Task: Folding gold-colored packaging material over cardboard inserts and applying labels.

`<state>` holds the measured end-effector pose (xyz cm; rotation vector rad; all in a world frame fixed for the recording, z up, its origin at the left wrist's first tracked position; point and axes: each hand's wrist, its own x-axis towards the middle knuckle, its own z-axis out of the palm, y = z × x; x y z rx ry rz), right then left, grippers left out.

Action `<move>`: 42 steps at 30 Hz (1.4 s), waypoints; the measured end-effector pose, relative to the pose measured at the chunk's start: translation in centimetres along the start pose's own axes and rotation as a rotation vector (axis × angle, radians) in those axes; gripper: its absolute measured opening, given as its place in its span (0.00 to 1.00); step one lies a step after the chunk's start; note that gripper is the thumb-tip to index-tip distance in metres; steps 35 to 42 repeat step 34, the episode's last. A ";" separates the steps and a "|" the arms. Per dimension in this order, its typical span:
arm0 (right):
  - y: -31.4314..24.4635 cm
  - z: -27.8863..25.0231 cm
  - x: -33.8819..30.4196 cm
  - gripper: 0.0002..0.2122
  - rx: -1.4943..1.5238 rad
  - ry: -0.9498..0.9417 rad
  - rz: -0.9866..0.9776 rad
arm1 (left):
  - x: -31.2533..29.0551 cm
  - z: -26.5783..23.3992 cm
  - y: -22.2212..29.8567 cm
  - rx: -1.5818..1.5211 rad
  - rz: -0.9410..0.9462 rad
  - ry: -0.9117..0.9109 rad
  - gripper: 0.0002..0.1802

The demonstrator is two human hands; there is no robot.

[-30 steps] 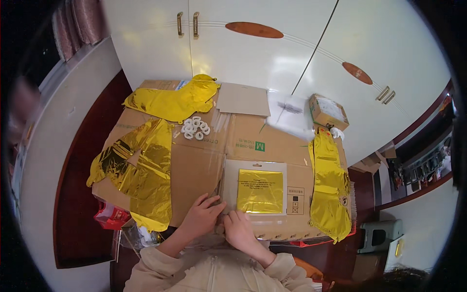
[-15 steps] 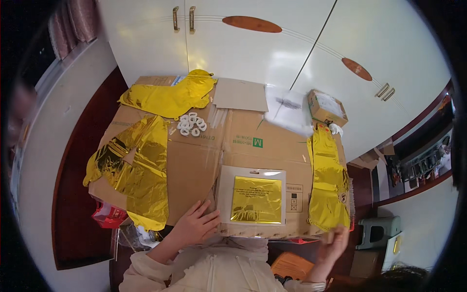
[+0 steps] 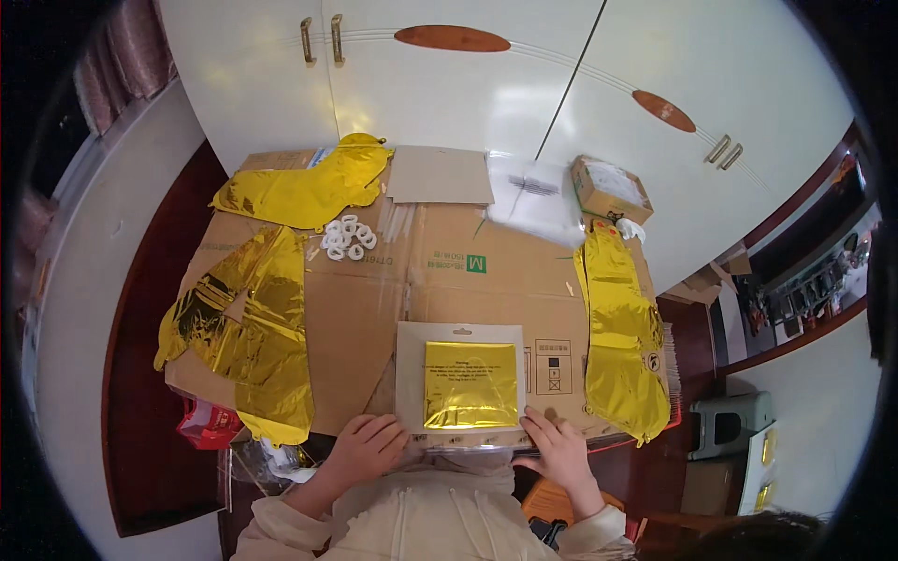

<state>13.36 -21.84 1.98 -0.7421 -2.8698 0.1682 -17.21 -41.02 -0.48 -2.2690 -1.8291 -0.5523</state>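
A flat package [image 3: 412, 374] lies on the near middle of the cardboard surface [image 3: 477, 309]. It has a grey card back, a hanging slot at its top and a folded gold foil sheet [image 3: 470, 383] under clear plastic. My left hand [image 3: 369, 449] rests by its lower left corner, fingers stretched along the cardboard's near edge. At the lower right corner, the fingertips of my right hand [image 3: 558, 452] touch the package, thumb held apart. To the right lies a long flat gold foil balloon [image 3: 619, 327]. Two more uninflated foil balloons [image 3: 271, 346] [image 3: 309, 192] spread over the left side.
Several white rings [image 3: 348, 238] sit beside thin clear sticks [image 3: 399, 222]. Grey card sheets [image 3: 440, 176], clear plastic bags [image 3: 528, 201] and a small box [image 3: 613, 187] line the back, against white cabinets [image 3: 430, 93]. A grey stool [image 3: 730, 425] stands at right.
My right hand has moved left, from the near end of the right foil balloon to the package's lower right corner. My left hand stays by the left corner; the view has shifted slightly.
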 end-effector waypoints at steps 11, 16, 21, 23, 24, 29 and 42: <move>-1.2 3.6 -0.6 0.18 0.035 0.294 0.024 | 0.4 1.2 0.9 -0.173 -0.214 0.203 0.07; -2.1 4.4 0.2 0.10 0.108 0.423 0.131 | 1.2 1.4 1.2 -0.180 -0.329 0.217 0.08; -2.6 4.9 0.4 0.07 0.168 0.449 0.172 | 2.3 1.9 1.9 -0.165 -0.461 0.211 0.09; -3.0 4.7 0.5 0.07 0.193 0.423 0.223 | 2.2 2.4 2.0 -0.156 -0.490 0.199 0.10; -3.2 4.5 0.6 0.07 0.204 0.412 0.248 | 2.3 2.6 2.0 -0.151 -0.504 0.195 0.10; -3.8 4.2 0.9 0.12 0.156 0.430 0.324 | 2.1 2.6 2.1 -0.110 -0.599 0.165 0.10; -4.3 4.5 -0.3 0.27 0.040 0.360 0.086 | 2.3 1.3 2.4 -0.041 -0.457 0.309 0.16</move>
